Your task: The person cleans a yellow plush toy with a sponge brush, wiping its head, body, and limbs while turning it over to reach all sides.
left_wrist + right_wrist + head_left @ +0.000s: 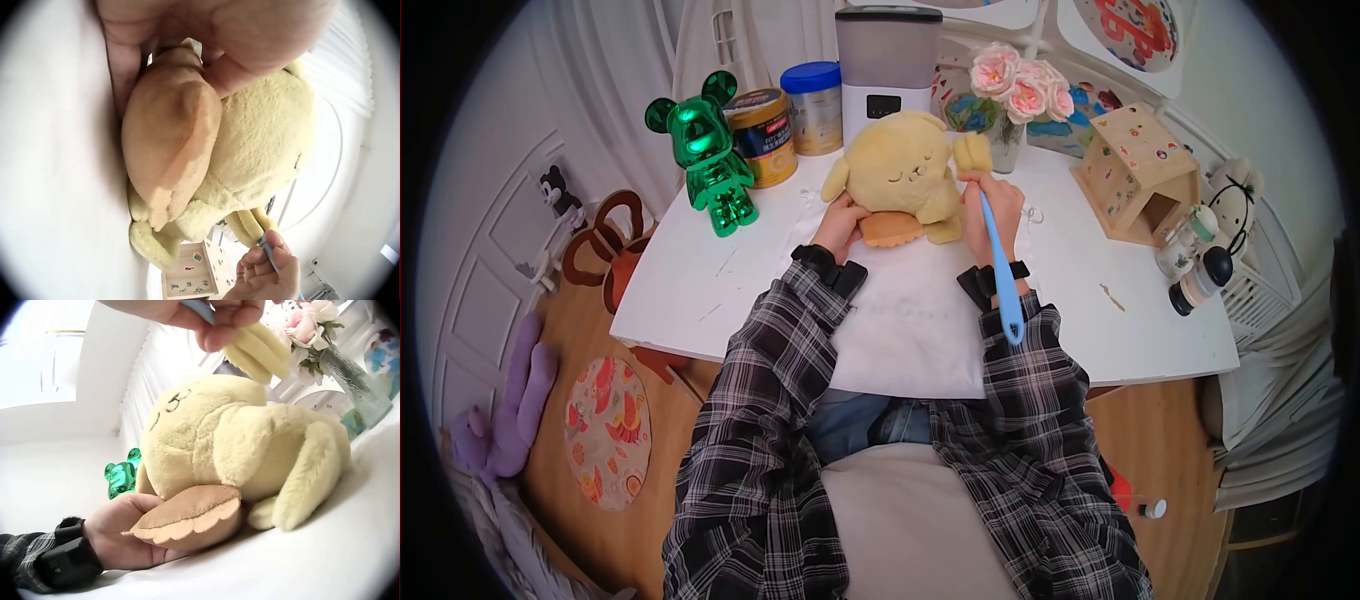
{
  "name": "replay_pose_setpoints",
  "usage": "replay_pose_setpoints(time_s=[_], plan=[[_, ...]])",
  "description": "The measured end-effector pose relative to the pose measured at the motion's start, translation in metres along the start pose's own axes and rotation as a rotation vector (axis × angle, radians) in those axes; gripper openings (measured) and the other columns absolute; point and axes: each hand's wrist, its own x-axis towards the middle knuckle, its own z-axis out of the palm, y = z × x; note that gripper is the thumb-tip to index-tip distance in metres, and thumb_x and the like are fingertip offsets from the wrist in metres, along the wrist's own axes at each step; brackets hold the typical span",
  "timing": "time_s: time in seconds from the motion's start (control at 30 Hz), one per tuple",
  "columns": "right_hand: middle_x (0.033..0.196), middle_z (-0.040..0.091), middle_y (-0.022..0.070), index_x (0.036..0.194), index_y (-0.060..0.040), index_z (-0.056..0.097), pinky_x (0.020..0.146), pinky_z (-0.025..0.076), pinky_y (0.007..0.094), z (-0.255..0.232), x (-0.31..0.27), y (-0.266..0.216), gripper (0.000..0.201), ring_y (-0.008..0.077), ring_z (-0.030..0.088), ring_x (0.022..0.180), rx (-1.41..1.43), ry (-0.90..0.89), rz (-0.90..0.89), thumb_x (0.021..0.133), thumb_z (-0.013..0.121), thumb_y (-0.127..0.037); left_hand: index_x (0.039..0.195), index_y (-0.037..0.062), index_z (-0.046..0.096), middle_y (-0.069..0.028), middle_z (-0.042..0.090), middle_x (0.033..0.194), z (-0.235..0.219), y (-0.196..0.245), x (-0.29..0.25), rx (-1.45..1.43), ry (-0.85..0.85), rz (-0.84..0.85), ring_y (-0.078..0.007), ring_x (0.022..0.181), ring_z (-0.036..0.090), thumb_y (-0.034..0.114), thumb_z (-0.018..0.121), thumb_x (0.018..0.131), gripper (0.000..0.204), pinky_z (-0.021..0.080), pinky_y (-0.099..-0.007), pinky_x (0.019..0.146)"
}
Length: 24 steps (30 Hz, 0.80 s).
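Observation:
A yellow plush dog (890, 165) with stitched closed eyes sits on the white table, tilted in the left wrist view. At its lower front is a brown scallop-edged plush piece (187, 515), gripped by my left hand (838, 228); the thumb lies between it and the dog's body, fingers beneath. My right hand (990, 210) holds a blue-handled sponge brush (1007, 285) near its head, the long handle pointing back toward my forearm. The brush's soft yellow head (256, 353) is beside the dog's head, and just above its body in the right wrist view.
Behind the dog stand a lidded appliance (890, 60) and two cans (812, 110). A shiny green bear figure (705, 150) is at the left. Pink roses in a glass vase (1005, 145), a wooden house (1135, 170) and bottles (1203, 280) stand right. White cloth (910, 340) lies under the dog.

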Motion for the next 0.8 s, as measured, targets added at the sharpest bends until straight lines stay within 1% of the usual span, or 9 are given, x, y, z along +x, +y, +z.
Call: replay_pose_setpoints(time_s=[0.03,0.13,0.23,0.27,0.37,0.4,0.6,0.7,0.8], plan=[[0.073,0.058,0.0057,0.088,-0.0076,0.066,0.082,0.038,0.0386,-0.001,0.001,-0.001,0.011,0.0248,0.056,0.079,-0.007,0.037,0.007,0.081,0.058,-0.006,0.129,0.0053,0.045,-0.0084,0.055,0.125,-0.001,-0.001,0.001,-0.001,-0.005,-0.005,-0.0192,0.112,0.057,0.002,0.049,0.088,0.041,0.050,-0.0327,0.091],[0.075,0.056,0.0067,0.090,-0.0079,0.065,0.081,0.039,0.0396,-0.007,0.004,-0.022,0.015,0.0264,0.054,0.081,0.067,0.203,-0.243,0.077,0.060,-0.004,0.130,0.0054,0.044,-0.0078,0.054,0.126,0.008,0.003,-0.007,0.005,0.017,0.053,-0.0199,0.114,0.055,0.000,0.053,0.087,0.045,0.049,-0.0333,0.092],[0.081,0.055,0.0073,0.093,-0.0084,0.065,0.080,0.039,0.0402,-0.009,0.000,-0.039,0.022,0.0277,0.052,0.085,0.082,0.152,-0.399,0.072,0.064,-0.004,0.131,0.0051,0.044,-0.0075,0.054,0.126,0.012,0.004,-0.010,0.029,0.032,0.103,-0.0205,0.116,0.054,0.000,0.059,0.084,0.049,0.048,-0.0342,0.093],[0.085,0.054,0.0070,0.095,-0.0087,0.064,0.080,0.040,0.0399,-0.009,-0.001,-0.042,0.027,0.0276,0.051,0.088,0.068,0.108,-0.424,0.069,0.065,-0.006,0.130,0.0050,0.045,-0.0076,0.054,0.126,0.011,0.004,-0.010,0.009,0.011,0.105,-0.0208,0.116,0.054,0.000,0.060,0.084,0.049,0.048,-0.0345,0.094],[0.085,0.054,0.0072,0.096,-0.0086,0.064,0.080,0.040,0.0395,-0.007,-0.001,-0.048,0.027,0.0274,0.051,0.088,0.046,-0.017,-0.469,0.069,0.066,-0.006,0.129,0.0047,0.047,-0.0077,0.054,0.127,0.008,0.001,-0.007,-0.033,-0.048,0.113,-0.0214,0.116,0.054,-0.001,0.062,0.083,0.048,0.047,-0.0349,0.095],[0.084,0.055,0.0063,0.093,-0.0084,0.064,0.080,0.040,0.0392,-0.006,-0.001,-0.048,0.024,0.0271,0.051,0.086,0.065,-0.015,-0.462,0.070,0.065,-0.005,0.128,0.0046,0.047,-0.0076,0.054,0.127,0.006,0.000,-0.006,-0.034,-0.063,0.118,-0.0217,0.116,0.054,-0.001,0.062,0.083,0.048,0.047,-0.0350,0.095],[0.073,0.058,0.0061,0.080,-0.0056,0.063,0.079,0.038,0.0371,-0.005,0.000,-0.031,0.013,0.0255,0.053,0.076,0.060,0.185,-0.306,0.070,0.058,0.002,0.127,0.0035,0.048,-0.0080,0.053,0.127,0.005,-0.003,-0.003,-0.003,-0.073,0.111,-0.0222,0.116,0.054,-0.004,0.061,0.082,0.047,0.045,-0.0351,0.098],[0.071,0.058,0.0069,0.077,-0.0049,0.063,0.080,0.037,0.0365,-0.011,0.000,-0.031,0.011,0.0251,0.053,0.074,0.097,0.237,-0.206,0.071,0.056,0.002,0.127,0.0032,0.048,-0.0084,0.053,0.127,0.008,0.001,-0.007,-0.003,-0.093,0.121,-0.0221,0.116,0.054,-0.004,0.062,0.082,0.047,0.045,-0.0355,0.098],[0.075,0.059,0.0064,0.083,-0.0052,0.064,0.081,0.036,0.0368,-0.011,0.000,-0.030,0.012,0.0253,0.053,0.077,0.059,0.274,-0.187,0.073,0.058,-0.002,0.126,0.0033,0.048,-0.0085,0.053,0.127,0.008,0.000,-0.006,-0.012,-0.081,0.121,-0.0220,0.115,0.054,-0.004,0.062,0.083,0.046,0.045,-0.0357,0.098]])
